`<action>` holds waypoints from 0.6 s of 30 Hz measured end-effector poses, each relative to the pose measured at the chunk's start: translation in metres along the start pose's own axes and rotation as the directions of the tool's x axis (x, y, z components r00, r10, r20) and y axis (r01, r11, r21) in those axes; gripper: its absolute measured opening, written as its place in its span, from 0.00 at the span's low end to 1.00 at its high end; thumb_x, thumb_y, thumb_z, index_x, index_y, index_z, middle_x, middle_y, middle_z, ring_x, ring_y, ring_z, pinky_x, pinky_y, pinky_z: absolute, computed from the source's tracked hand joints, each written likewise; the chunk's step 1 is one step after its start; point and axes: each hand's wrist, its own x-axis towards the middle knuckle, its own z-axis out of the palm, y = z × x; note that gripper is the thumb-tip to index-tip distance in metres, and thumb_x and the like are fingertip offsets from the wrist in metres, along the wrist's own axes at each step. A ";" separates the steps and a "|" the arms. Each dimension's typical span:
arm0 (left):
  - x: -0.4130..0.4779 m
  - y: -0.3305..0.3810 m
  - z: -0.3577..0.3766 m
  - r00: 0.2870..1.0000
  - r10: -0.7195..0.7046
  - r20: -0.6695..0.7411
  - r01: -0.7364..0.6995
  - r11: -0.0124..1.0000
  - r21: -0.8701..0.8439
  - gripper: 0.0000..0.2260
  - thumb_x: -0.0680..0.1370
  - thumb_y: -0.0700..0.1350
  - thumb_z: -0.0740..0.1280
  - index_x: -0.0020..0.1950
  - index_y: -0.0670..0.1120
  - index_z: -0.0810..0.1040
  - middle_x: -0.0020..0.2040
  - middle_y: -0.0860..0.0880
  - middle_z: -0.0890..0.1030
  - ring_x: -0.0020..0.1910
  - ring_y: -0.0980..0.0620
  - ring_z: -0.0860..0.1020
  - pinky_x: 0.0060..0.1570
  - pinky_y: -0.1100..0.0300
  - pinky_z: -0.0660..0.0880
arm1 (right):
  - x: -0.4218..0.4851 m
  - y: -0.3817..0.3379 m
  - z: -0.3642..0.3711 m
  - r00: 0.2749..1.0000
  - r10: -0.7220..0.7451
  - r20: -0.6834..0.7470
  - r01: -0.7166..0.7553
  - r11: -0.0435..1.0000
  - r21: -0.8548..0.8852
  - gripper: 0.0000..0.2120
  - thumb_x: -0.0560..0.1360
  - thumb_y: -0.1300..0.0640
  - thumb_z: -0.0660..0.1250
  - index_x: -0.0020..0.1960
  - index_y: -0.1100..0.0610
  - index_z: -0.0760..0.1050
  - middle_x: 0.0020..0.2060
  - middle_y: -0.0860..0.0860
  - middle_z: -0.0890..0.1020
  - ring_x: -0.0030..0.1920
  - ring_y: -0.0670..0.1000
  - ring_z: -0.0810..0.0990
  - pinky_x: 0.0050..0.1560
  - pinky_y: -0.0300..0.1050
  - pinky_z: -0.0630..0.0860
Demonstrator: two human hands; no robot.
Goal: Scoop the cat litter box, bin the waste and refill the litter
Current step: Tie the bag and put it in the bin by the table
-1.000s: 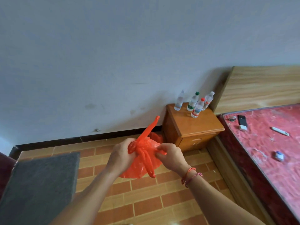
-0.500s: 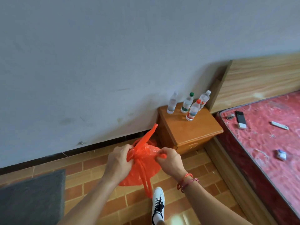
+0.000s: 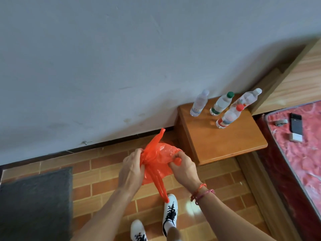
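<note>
An orange plastic bag (image 3: 160, 158) hangs in the air in front of me, bulging with something inside. My left hand (image 3: 132, 166) grips its twisted neck on the left side. My right hand (image 3: 184, 166) pinches a fold of the bag on the right. One handle strip sticks up toward the wall and another loop dangles down to my shoe. No litter box or scoop is in view.
A wooden bedside cabinet (image 3: 224, 136) with several water bottles (image 3: 222, 106) stands to the right, against the grey wall. A bed with a red mattress (image 3: 302, 153) lies far right, a phone (image 3: 296, 125) on it. A dark grey mat (image 3: 34, 204) covers the lower left. My white shoes (image 3: 169, 215) stand on the brick-pattern floor.
The view has tilted down and moved closer to the cabinet, so my shoes now show. Both hands still hold the bag, and the lower handle loop hangs longer.
</note>
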 end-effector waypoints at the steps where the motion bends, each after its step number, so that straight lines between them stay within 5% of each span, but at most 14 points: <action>1: 0.009 -0.003 0.006 1.000 -0.006 0.006 0.006 0.999 -0.042 0.16 0.76 0.34 0.65 0.61 0.47 0.71 0.54 0.48 0.79 0.53 0.44 0.78 0.49 0.50 0.75 | 0.010 0.001 0.002 1.000 0.005 0.002 -0.005 1.000 0.006 0.03 0.74 0.55 0.66 0.48 0.50 0.75 0.40 0.45 0.81 0.40 0.47 0.78 0.38 0.40 0.70; 4: 0.038 -0.013 0.023 0.999 -0.022 0.031 0.027 0.986 -0.167 0.15 0.78 0.35 0.64 0.62 0.48 0.71 0.55 0.50 0.79 0.53 0.49 0.78 0.51 0.54 0.76 | 0.038 0.003 0.010 1.000 0.019 0.020 -0.020 0.998 0.054 0.05 0.75 0.56 0.65 0.51 0.50 0.73 0.41 0.45 0.81 0.42 0.49 0.79 0.43 0.44 0.74; 9: 0.079 -0.038 0.054 0.996 -0.039 0.080 0.062 0.950 -0.305 0.19 0.78 0.34 0.65 0.60 0.56 0.70 0.49 0.60 0.78 0.46 0.61 0.79 0.45 0.77 0.69 | 0.087 0.024 0.040 0.998 0.013 0.058 -0.015 0.999 0.035 0.19 0.76 0.52 0.66 0.64 0.42 0.67 0.53 0.44 0.80 0.53 0.51 0.80 0.55 0.48 0.76; 13: 0.107 -0.079 0.100 0.989 -0.056 0.140 0.102 0.930 -0.353 0.19 0.78 0.34 0.65 0.63 0.54 0.71 0.53 0.54 0.80 0.51 0.58 0.79 0.49 0.76 0.71 | 0.132 0.061 0.077 0.989 -0.059 0.135 0.070 0.994 -0.079 0.35 0.74 0.47 0.70 0.75 0.40 0.56 0.69 0.44 0.71 0.64 0.47 0.74 0.58 0.37 0.72; 18: 0.137 -0.138 0.181 0.978 -0.090 0.187 0.161 0.897 -0.411 0.19 0.79 0.35 0.65 0.65 0.54 0.71 0.58 0.54 0.80 0.57 0.58 0.79 0.55 0.66 0.76 | 0.197 0.123 0.130 0.986 -0.087 0.146 0.107 0.984 -0.143 0.38 0.75 0.46 0.69 0.77 0.38 0.51 0.72 0.48 0.65 0.63 0.48 0.74 0.58 0.34 0.71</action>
